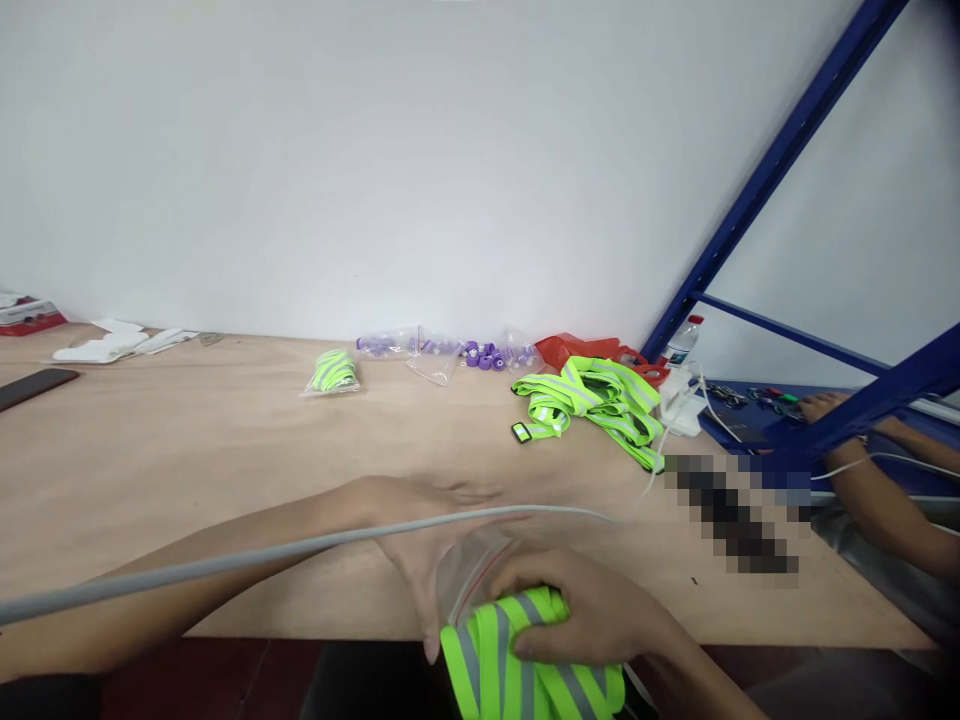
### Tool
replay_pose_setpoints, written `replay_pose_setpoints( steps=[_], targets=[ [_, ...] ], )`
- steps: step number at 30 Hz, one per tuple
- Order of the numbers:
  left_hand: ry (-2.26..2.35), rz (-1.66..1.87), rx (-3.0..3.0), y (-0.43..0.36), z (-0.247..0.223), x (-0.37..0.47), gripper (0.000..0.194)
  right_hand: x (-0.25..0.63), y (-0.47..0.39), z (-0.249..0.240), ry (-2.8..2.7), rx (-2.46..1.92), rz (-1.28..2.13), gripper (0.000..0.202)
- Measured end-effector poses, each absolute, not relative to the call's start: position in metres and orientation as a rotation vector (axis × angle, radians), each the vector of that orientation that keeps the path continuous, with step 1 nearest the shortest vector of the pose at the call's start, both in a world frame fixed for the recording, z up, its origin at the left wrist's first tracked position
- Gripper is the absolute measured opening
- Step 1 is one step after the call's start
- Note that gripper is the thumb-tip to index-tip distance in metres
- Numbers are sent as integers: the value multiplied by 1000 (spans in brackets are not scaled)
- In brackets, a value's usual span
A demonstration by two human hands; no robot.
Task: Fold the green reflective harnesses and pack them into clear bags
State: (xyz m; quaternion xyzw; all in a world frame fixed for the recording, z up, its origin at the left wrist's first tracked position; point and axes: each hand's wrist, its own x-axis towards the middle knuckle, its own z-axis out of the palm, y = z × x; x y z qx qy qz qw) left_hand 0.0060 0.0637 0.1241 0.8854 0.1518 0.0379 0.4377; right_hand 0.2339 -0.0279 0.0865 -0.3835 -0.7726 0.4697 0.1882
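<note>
Both hands work at the near table edge: the left hand (427, 540) holds a clear zip bag (469, 565) open, and the right hand (592, 615) clutches a folded neon reflective strap (517, 665), its top at the bag's mouth, most of it outside. Going by size, the plywood table (187, 450) bears a loose strap heap (592, 400), then one bagged strap (332, 372) near the wall, so bagging looks barely begun
</note>
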Motion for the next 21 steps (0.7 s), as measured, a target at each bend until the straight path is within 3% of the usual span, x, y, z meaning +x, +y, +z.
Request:
replay_pose_setpoints(
  steps=[3,10,17,21],
  targets=[
    [127,22,2162,60,124,7,112,241,-33,88,-2114,-1086,1341,31],
    [201,-182,2165,70,114,5,137,247,-36,101,-2136,-1112,1383,32],
    [257,21,2153,70,114,-3,109,254,-35,106,-2032,-1091,1341,38],
    [545,128,2368,75,113,-22,117,271,-33,87,-1796,-1180,1206,47]
  ],
)
